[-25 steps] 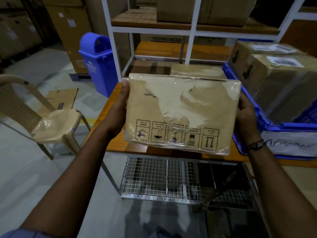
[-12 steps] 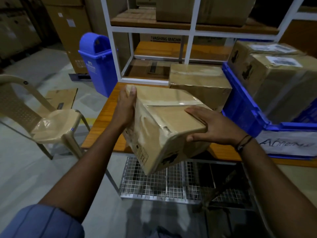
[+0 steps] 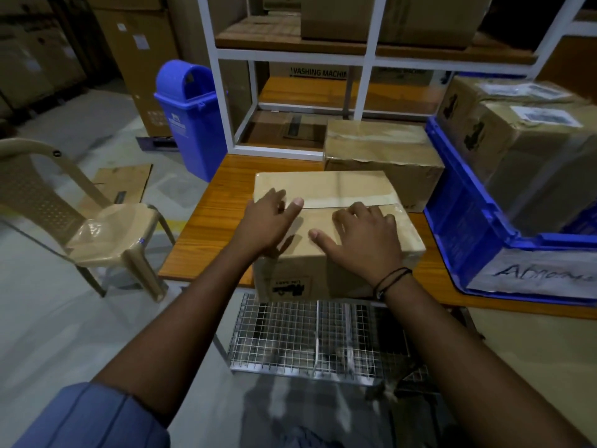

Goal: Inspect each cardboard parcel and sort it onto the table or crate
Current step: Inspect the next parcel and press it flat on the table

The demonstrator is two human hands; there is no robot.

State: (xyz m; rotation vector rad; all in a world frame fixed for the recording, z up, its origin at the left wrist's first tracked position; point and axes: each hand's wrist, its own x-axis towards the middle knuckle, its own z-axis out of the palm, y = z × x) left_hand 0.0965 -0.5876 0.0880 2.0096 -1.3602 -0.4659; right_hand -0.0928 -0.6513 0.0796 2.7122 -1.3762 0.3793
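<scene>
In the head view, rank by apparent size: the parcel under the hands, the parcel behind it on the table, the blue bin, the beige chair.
1. beige chair
2. parcel under the hands
3. parcel behind it and blue bin: look alike, and the bin stands farther off, so unranked.
</scene>
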